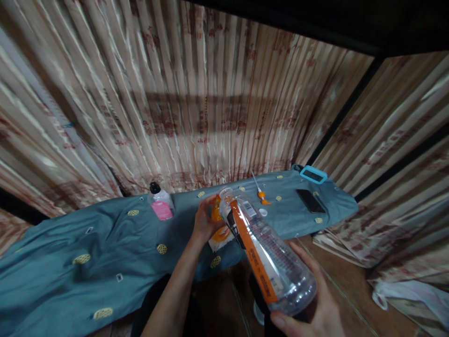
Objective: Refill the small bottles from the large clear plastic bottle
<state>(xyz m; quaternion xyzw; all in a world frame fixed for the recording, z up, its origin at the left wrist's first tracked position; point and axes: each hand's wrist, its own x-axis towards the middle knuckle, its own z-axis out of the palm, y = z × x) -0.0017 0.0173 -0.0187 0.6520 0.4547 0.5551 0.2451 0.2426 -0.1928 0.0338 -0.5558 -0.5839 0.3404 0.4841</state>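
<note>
Tilted: clear bottle (268, 252), its neck by amber bottle (215, 213), one hand on each

Containers: clear bottle is large, see-through, with a black and orange label down its side; it slants, neck away from the person, base nearest. Any liquid inside: cannot tell. Amber bottle is partly hidden by the fingers and by the other bottle's neck; whether the amber is contents or tinted wall cannot be told. Pink-label bottle (162, 209), black-capped, stands to the left on the cloth (140, 248); fill level unclear.

Position: amber bottle sits within the left hand (205, 220); clear bottle runs from just beside those fingers to the right hand (319, 304). Necks overlap in this view; contact cannot be resolved.

Hands: left is partly curled round amber bottle, fingers far side, thumb near side. Right is spread wide, gripping clear bottle about its base.

Also on cloth: orange pump (262, 195) lying down, white disc (263, 212) near it, phone (310, 201) farther right, blue-framed device (313, 174) just beyond the phone
</note>
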